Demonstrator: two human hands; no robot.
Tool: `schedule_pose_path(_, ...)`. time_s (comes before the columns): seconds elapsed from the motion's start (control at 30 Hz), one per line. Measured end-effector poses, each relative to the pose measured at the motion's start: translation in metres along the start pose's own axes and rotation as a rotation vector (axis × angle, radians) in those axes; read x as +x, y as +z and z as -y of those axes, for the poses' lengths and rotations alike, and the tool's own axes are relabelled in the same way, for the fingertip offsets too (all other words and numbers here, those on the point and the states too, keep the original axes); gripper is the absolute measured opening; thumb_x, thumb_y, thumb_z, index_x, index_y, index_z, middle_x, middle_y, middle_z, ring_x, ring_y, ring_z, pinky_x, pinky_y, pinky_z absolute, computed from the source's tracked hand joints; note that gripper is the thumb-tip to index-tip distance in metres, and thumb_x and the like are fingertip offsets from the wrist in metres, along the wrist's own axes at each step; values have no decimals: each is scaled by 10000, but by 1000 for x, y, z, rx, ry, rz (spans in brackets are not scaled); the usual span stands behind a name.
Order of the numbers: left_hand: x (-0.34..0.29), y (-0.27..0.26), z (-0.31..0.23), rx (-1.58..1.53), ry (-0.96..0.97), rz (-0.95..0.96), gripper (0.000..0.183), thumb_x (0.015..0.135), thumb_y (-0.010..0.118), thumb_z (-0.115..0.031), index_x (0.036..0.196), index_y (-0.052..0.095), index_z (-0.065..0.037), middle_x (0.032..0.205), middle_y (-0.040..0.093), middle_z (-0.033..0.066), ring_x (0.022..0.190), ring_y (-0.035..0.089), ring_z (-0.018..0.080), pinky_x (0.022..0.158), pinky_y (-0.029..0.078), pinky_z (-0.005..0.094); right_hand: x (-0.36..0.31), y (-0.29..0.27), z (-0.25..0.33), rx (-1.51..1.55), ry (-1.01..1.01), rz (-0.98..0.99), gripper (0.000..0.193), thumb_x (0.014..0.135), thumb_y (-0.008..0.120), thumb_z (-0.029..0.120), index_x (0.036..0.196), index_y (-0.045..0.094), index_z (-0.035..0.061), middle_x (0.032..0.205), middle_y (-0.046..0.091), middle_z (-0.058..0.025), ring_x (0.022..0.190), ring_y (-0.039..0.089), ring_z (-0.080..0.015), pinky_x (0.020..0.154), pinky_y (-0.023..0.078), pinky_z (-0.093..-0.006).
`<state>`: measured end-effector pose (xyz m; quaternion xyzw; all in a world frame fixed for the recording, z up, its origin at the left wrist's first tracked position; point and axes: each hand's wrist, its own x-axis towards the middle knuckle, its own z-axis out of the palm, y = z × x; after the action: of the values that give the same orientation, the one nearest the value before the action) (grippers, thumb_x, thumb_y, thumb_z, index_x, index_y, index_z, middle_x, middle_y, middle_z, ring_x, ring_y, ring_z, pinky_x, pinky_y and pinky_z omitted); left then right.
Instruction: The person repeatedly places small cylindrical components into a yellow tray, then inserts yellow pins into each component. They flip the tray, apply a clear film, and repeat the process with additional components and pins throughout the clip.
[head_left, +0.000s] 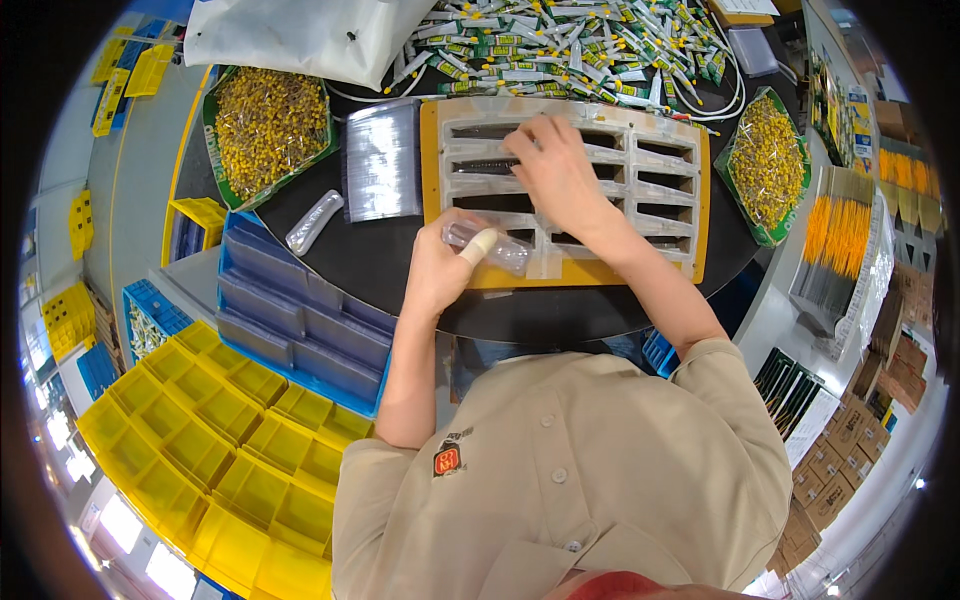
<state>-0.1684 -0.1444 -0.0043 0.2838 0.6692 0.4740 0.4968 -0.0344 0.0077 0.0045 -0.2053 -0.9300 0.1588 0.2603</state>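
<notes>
My left hand [437, 265], its thumb wrapped in a pale cover, is closed around several nested clear plastic blister shells [497, 247]. It holds them over the lower left corner of a yellow-edged slotted frame [567, 272], which has rows of narrow dark openings between grey taped bars. Above the frame's left column, my right hand [565, 180] has its fingers bent together at an upper slot. What those fingers pinch, if anything, is too small to make out. Just left of the frame lies a stack of clear plastic sheets or shells [383, 160].
Small glue tubes [560, 60] with yellow caps are heaped behind the frame. Bags of yellow caps lie left [268, 115] and right [765, 165]. A clear shell stack [315, 222] rests near the table's left edge. Blue trays [300, 310] and yellow bins [210, 430] stand lower left.
</notes>
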Motion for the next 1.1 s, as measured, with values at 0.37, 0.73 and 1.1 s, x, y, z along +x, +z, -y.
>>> schedule_pose_path(0.37, -42, -2, 7, -102, -49, -59, 219, 882, 757, -152, 868, 661, 44, 709, 670, 71, 677, 679, 136, 560, 540, 273, -26, -4, 34, 70, 70, 42, 195, 796, 677, 61, 980, 628, 22, 931, 587, -159, 915, 564, -360, 817, 478, -435)
schedule_pose_path(0.73, -57, 11, -8, -83, -88, 9, 188, 882, 743, -143, 868, 655, 23, 739, 680, 75, 598, 652, 122, 562, 517, 263, -55, -13, 40, 265, 140, 69, 171, 857, 706, 102, 1012, 664, 44, 851, 638, -133, 876, 624, -322, 771, 511, -428)
schedule_pose_path(1.1, 35, 77, -34, 66, 16, 174, 170, 910, 711, -142, 931, 638, 11, 869, 720, 107, 740, 681, 151, 646, 558, 275, -19, -71, -79, -100, 151, 39, 243, 820, 719, 81, 1044, 631, 52, 921, 607, -134, 919, 582, -337, 885, 462, -428)
